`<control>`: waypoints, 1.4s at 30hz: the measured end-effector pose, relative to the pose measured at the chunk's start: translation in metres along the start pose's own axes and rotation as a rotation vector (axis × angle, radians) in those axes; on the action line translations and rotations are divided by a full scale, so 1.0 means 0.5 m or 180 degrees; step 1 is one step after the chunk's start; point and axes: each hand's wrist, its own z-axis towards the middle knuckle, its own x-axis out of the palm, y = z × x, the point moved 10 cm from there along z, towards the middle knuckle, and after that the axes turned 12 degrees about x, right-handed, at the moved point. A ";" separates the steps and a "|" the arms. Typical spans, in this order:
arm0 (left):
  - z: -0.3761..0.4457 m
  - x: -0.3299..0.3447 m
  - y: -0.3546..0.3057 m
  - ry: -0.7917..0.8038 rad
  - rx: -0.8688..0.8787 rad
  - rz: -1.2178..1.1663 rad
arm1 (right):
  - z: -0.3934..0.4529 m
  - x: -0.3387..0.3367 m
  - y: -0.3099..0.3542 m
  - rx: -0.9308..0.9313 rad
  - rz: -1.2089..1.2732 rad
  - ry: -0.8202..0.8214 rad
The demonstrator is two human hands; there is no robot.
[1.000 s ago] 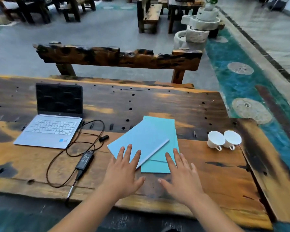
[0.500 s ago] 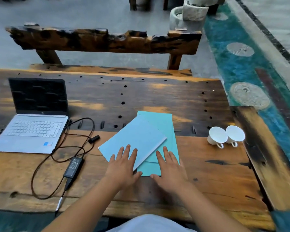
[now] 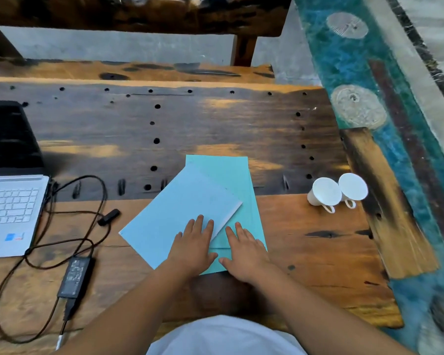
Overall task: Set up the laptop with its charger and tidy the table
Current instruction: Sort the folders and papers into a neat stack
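A person's left hand (image 3: 194, 248) lay flat, fingers spread, on a pale blue folder (image 3: 180, 216); the right hand (image 3: 245, 254) pressed flat on the teal folder (image 3: 231, 175) beneath. The open laptop (image 3: 9, 201) sat at the wooden counter's (image 3: 305, 252) left edge, its charger (image 3: 75, 276) just right, two white cups (image 3: 337, 192) far right.

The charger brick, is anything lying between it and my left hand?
Nothing visible. The left hand rests flat on the light blue folder; the charger brick lies further left, with only bare table wood between them. Its cable loops away to the left.
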 end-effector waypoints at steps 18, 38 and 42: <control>0.060 0.012 0.020 0.0209 -0.0167 -0.0177 | 0.070 0.004 -0.012 -0.0432 -0.0131 0.0013; -0.021 -0.133 0.078 0.0025 0.0151 -0.2064 | 0.004 -0.009 -0.068 0.0165 0.1944 0.0452; -0.099 -0.196 0.042 -0.0284 0.0189 -0.4362 | 0.015 -0.040 -0.042 0.0323 0.3394 0.0846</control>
